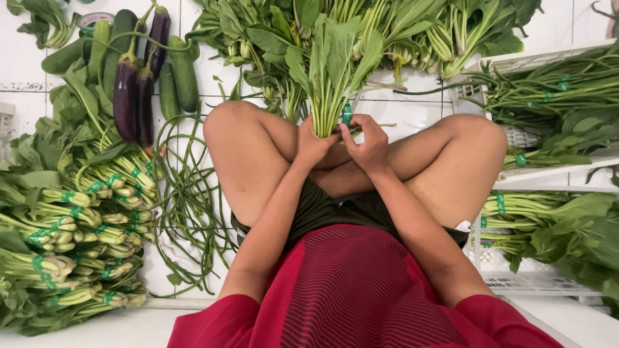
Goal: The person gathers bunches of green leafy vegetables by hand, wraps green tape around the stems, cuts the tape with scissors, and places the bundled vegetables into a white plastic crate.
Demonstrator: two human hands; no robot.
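Sitting cross-legged on a white tiled floor (400, 113), the person holds 1 bunch of greens (332, 71) upright over the crossed shins, stems down and leaves fanned away from the body. The left hand (314, 143) wraps the stems from the side, fingers closed around them, which keeps the loose stalks gathered into 1 tight neck. The right hand (367, 145) sits just beside it on the same neck, its fingers curled in narrow and pinching a strip of green tape (347, 113) that rises against the stems. Held this way, the bunch stands clear of the floor, and both hands meet at the same point on the stalks.

To the person's left lies a stack of tied bunches (77, 238), each banded in green and laid with cut ends facing inward. Near them are long beans (190, 200) in a loose coil, and farther off 3 or so eggplants (132, 90) and several cucumbers (180, 74). Ahead, a heap of loose greens (412, 32) spreads across the floor. To the right, a white crate (516, 64) carries more long beans, and banded bunches lie below it.

The knees hem the hands in on both sides, and the piles crowd close all round.
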